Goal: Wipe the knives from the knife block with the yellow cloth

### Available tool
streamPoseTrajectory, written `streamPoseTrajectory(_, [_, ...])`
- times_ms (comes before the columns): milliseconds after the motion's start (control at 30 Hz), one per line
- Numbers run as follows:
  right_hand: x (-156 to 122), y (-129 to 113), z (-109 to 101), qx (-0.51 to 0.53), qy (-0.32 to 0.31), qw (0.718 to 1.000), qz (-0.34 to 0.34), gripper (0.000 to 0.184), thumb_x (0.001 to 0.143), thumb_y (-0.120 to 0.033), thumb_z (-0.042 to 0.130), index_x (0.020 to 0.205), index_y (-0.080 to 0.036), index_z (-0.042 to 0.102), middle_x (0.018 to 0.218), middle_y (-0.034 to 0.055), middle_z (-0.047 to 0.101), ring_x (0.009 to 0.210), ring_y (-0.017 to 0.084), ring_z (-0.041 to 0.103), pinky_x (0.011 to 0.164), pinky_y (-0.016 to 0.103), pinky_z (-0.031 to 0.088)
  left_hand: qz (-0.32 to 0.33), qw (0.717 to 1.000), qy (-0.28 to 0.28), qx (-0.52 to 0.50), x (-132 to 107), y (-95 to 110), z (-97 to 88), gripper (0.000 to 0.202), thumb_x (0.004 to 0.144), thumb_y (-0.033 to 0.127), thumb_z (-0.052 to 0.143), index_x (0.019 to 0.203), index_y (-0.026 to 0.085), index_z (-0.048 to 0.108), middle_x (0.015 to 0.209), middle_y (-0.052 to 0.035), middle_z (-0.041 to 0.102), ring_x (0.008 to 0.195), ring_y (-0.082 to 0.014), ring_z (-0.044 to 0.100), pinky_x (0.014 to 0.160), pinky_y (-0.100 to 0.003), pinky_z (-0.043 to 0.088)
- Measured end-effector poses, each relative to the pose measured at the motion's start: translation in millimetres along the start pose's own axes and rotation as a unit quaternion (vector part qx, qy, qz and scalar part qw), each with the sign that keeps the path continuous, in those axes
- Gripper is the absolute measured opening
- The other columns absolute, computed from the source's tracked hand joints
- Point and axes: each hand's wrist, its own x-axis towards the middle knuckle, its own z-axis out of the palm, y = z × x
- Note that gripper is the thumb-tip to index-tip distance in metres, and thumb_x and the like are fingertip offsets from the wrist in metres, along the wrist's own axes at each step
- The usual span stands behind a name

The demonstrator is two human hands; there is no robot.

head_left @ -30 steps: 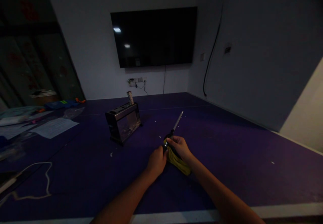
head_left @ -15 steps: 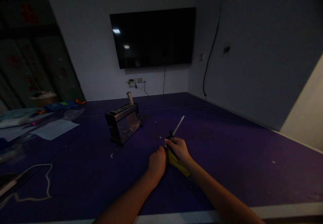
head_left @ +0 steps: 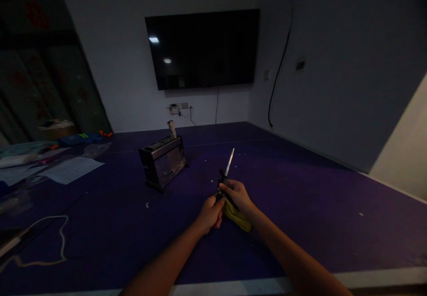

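A knife (head_left: 229,161) with a narrow, shiny blade and a black handle points up and away from me, over the purple table. My left hand (head_left: 211,212) is closed round the lower end of the handle. Higher up, close to the guard, the fingers of my right hand (head_left: 237,194) pinch the handle. A yellow-green cloth (head_left: 238,218) is bunched under my right palm and hangs below it; my fingers partly hide how it is gripped. To the left stands a dark box (head_left: 163,162) with slots on top and a see-through side, and a patterned handle-like piece (head_left: 171,129) sticks up from it.
Papers (head_left: 73,169), plastic bags and cloth items lie on the left of the table (head_left: 300,225). A pale cable (head_left: 62,233) loops at the near left. Small white scraps dot the surface. A television (head_left: 203,49) hangs on the far wall.
The knife has turned, its tip swinging left and its blade now more upright. My left hand has rolled and shifted slightly right, its thumb now along the handle. My right hand has barely moved.
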Motion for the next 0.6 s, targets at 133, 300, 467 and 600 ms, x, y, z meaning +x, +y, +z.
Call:
streamPoseTrajectory(133, [-2.6, -9.5, -2.4, 0.103, -0.048, 0.992, 0.046, 0.032, 0.056, -0.041, 0.078, 0.066, -0.015, 0.063, 0.059, -0.0003, 0.061, 0.051, 0.010, 0.052, 0.052, 0.023, 0.039, -0.029, 0.965, -0.156, -0.209, -4.7, 11.7, -5.2, 0.034, 0.079, 0.051, 0.051, 0.077, 0.019, 0.038, 0.045, 0.0111, 0.034, 0.025, -0.0035, 0.025, 0.031, -0.017, 0.015])
streamPoseTrajectory(300, [-4.9, -17.0, -4.7, 0.169, -0.092, 0.978, 0.083, 0.027, 0.053, -0.036, 0.080, 0.062, -0.017, 0.063, 0.061, -0.0002, 0.064, 0.051, 0.010, 0.054, 0.053, 0.022, 0.041, -0.090, 0.883, -0.298, -0.351, -8.6, 21.6, -14.8, 0.031, 0.086, 0.045, 0.045, 0.072, 0.019, 0.034, 0.043, 0.0112, 0.021, 0.024, -0.0018, 0.010, 0.029, -0.017, 0.003])
streamPoseTrajectory(467, [-6.4, -20.6, -3.7, 0.168, -0.094, 0.979, 0.072, 0.024, 0.055, -0.035, 0.079, 0.059, -0.018, 0.062, 0.060, -0.0007, 0.063, 0.050, 0.009, 0.053, 0.052, 0.021, 0.041, -0.103, 0.875, -0.300, -0.365, -9.3, 21.9, -16.5, 0.031, 0.087, 0.045, 0.044, 0.072, 0.019, 0.035, 0.045, 0.0106, 0.020, 0.025, -0.0015, 0.009, 0.029, -0.017, 0.002])
streamPoseTrajectory(600, [-6.8, -22.2, -2.3, 0.154, -0.081, 0.983, 0.062, 0.025, 0.055, -0.035, 0.079, 0.060, -0.017, 0.062, 0.060, -0.0003, 0.063, 0.051, 0.009, 0.054, 0.052, 0.022, 0.041, -0.090, 0.889, -0.288, -0.345, -8.6, 22.4, -15.0, 0.032, 0.085, 0.046, 0.047, 0.073, 0.018, 0.036, 0.045, 0.0106, 0.023, 0.025, -0.0015, 0.013, 0.030, -0.017, 0.004])
